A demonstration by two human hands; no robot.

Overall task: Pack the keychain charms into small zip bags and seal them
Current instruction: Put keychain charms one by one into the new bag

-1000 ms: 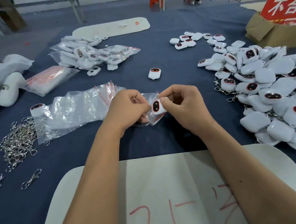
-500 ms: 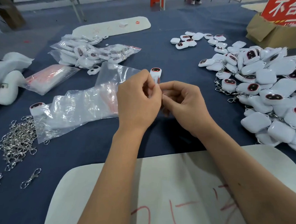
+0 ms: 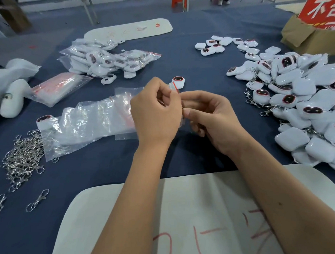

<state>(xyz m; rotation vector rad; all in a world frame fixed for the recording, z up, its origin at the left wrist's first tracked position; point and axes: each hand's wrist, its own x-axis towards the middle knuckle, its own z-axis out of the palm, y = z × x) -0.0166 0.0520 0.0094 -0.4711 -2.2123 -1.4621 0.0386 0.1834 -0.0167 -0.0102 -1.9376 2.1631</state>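
Observation:
My left hand (image 3: 155, 111) and my right hand (image 3: 212, 119) meet above the blue cloth and pinch a small clear zip bag (image 3: 173, 88) with a red seal line between their fingertips. The charm inside the bag is mostly hidden behind my fingers. A loose white charm with a dark face (image 3: 178, 82) lies on the cloth just beyond my hands. A big heap of white charms (image 3: 300, 97) fills the right side. A stack of empty zip bags (image 3: 90, 124) lies left of my hands. Packed bags (image 3: 106, 62) are piled at the back left.
Metal clasps (image 3: 23, 159) are heaped at the left front. A pack of red-lined bags (image 3: 58, 87) lies at the left. A white board with red marks (image 3: 178, 222) is near me, another board (image 3: 128, 30) far back. A cardboard box (image 3: 308, 35) stands at the back right.
My hands lifted the bagged charm off the cloth and turned it, so the charm's face no longer shows. My left hand moved up and right to the bag's top edge.

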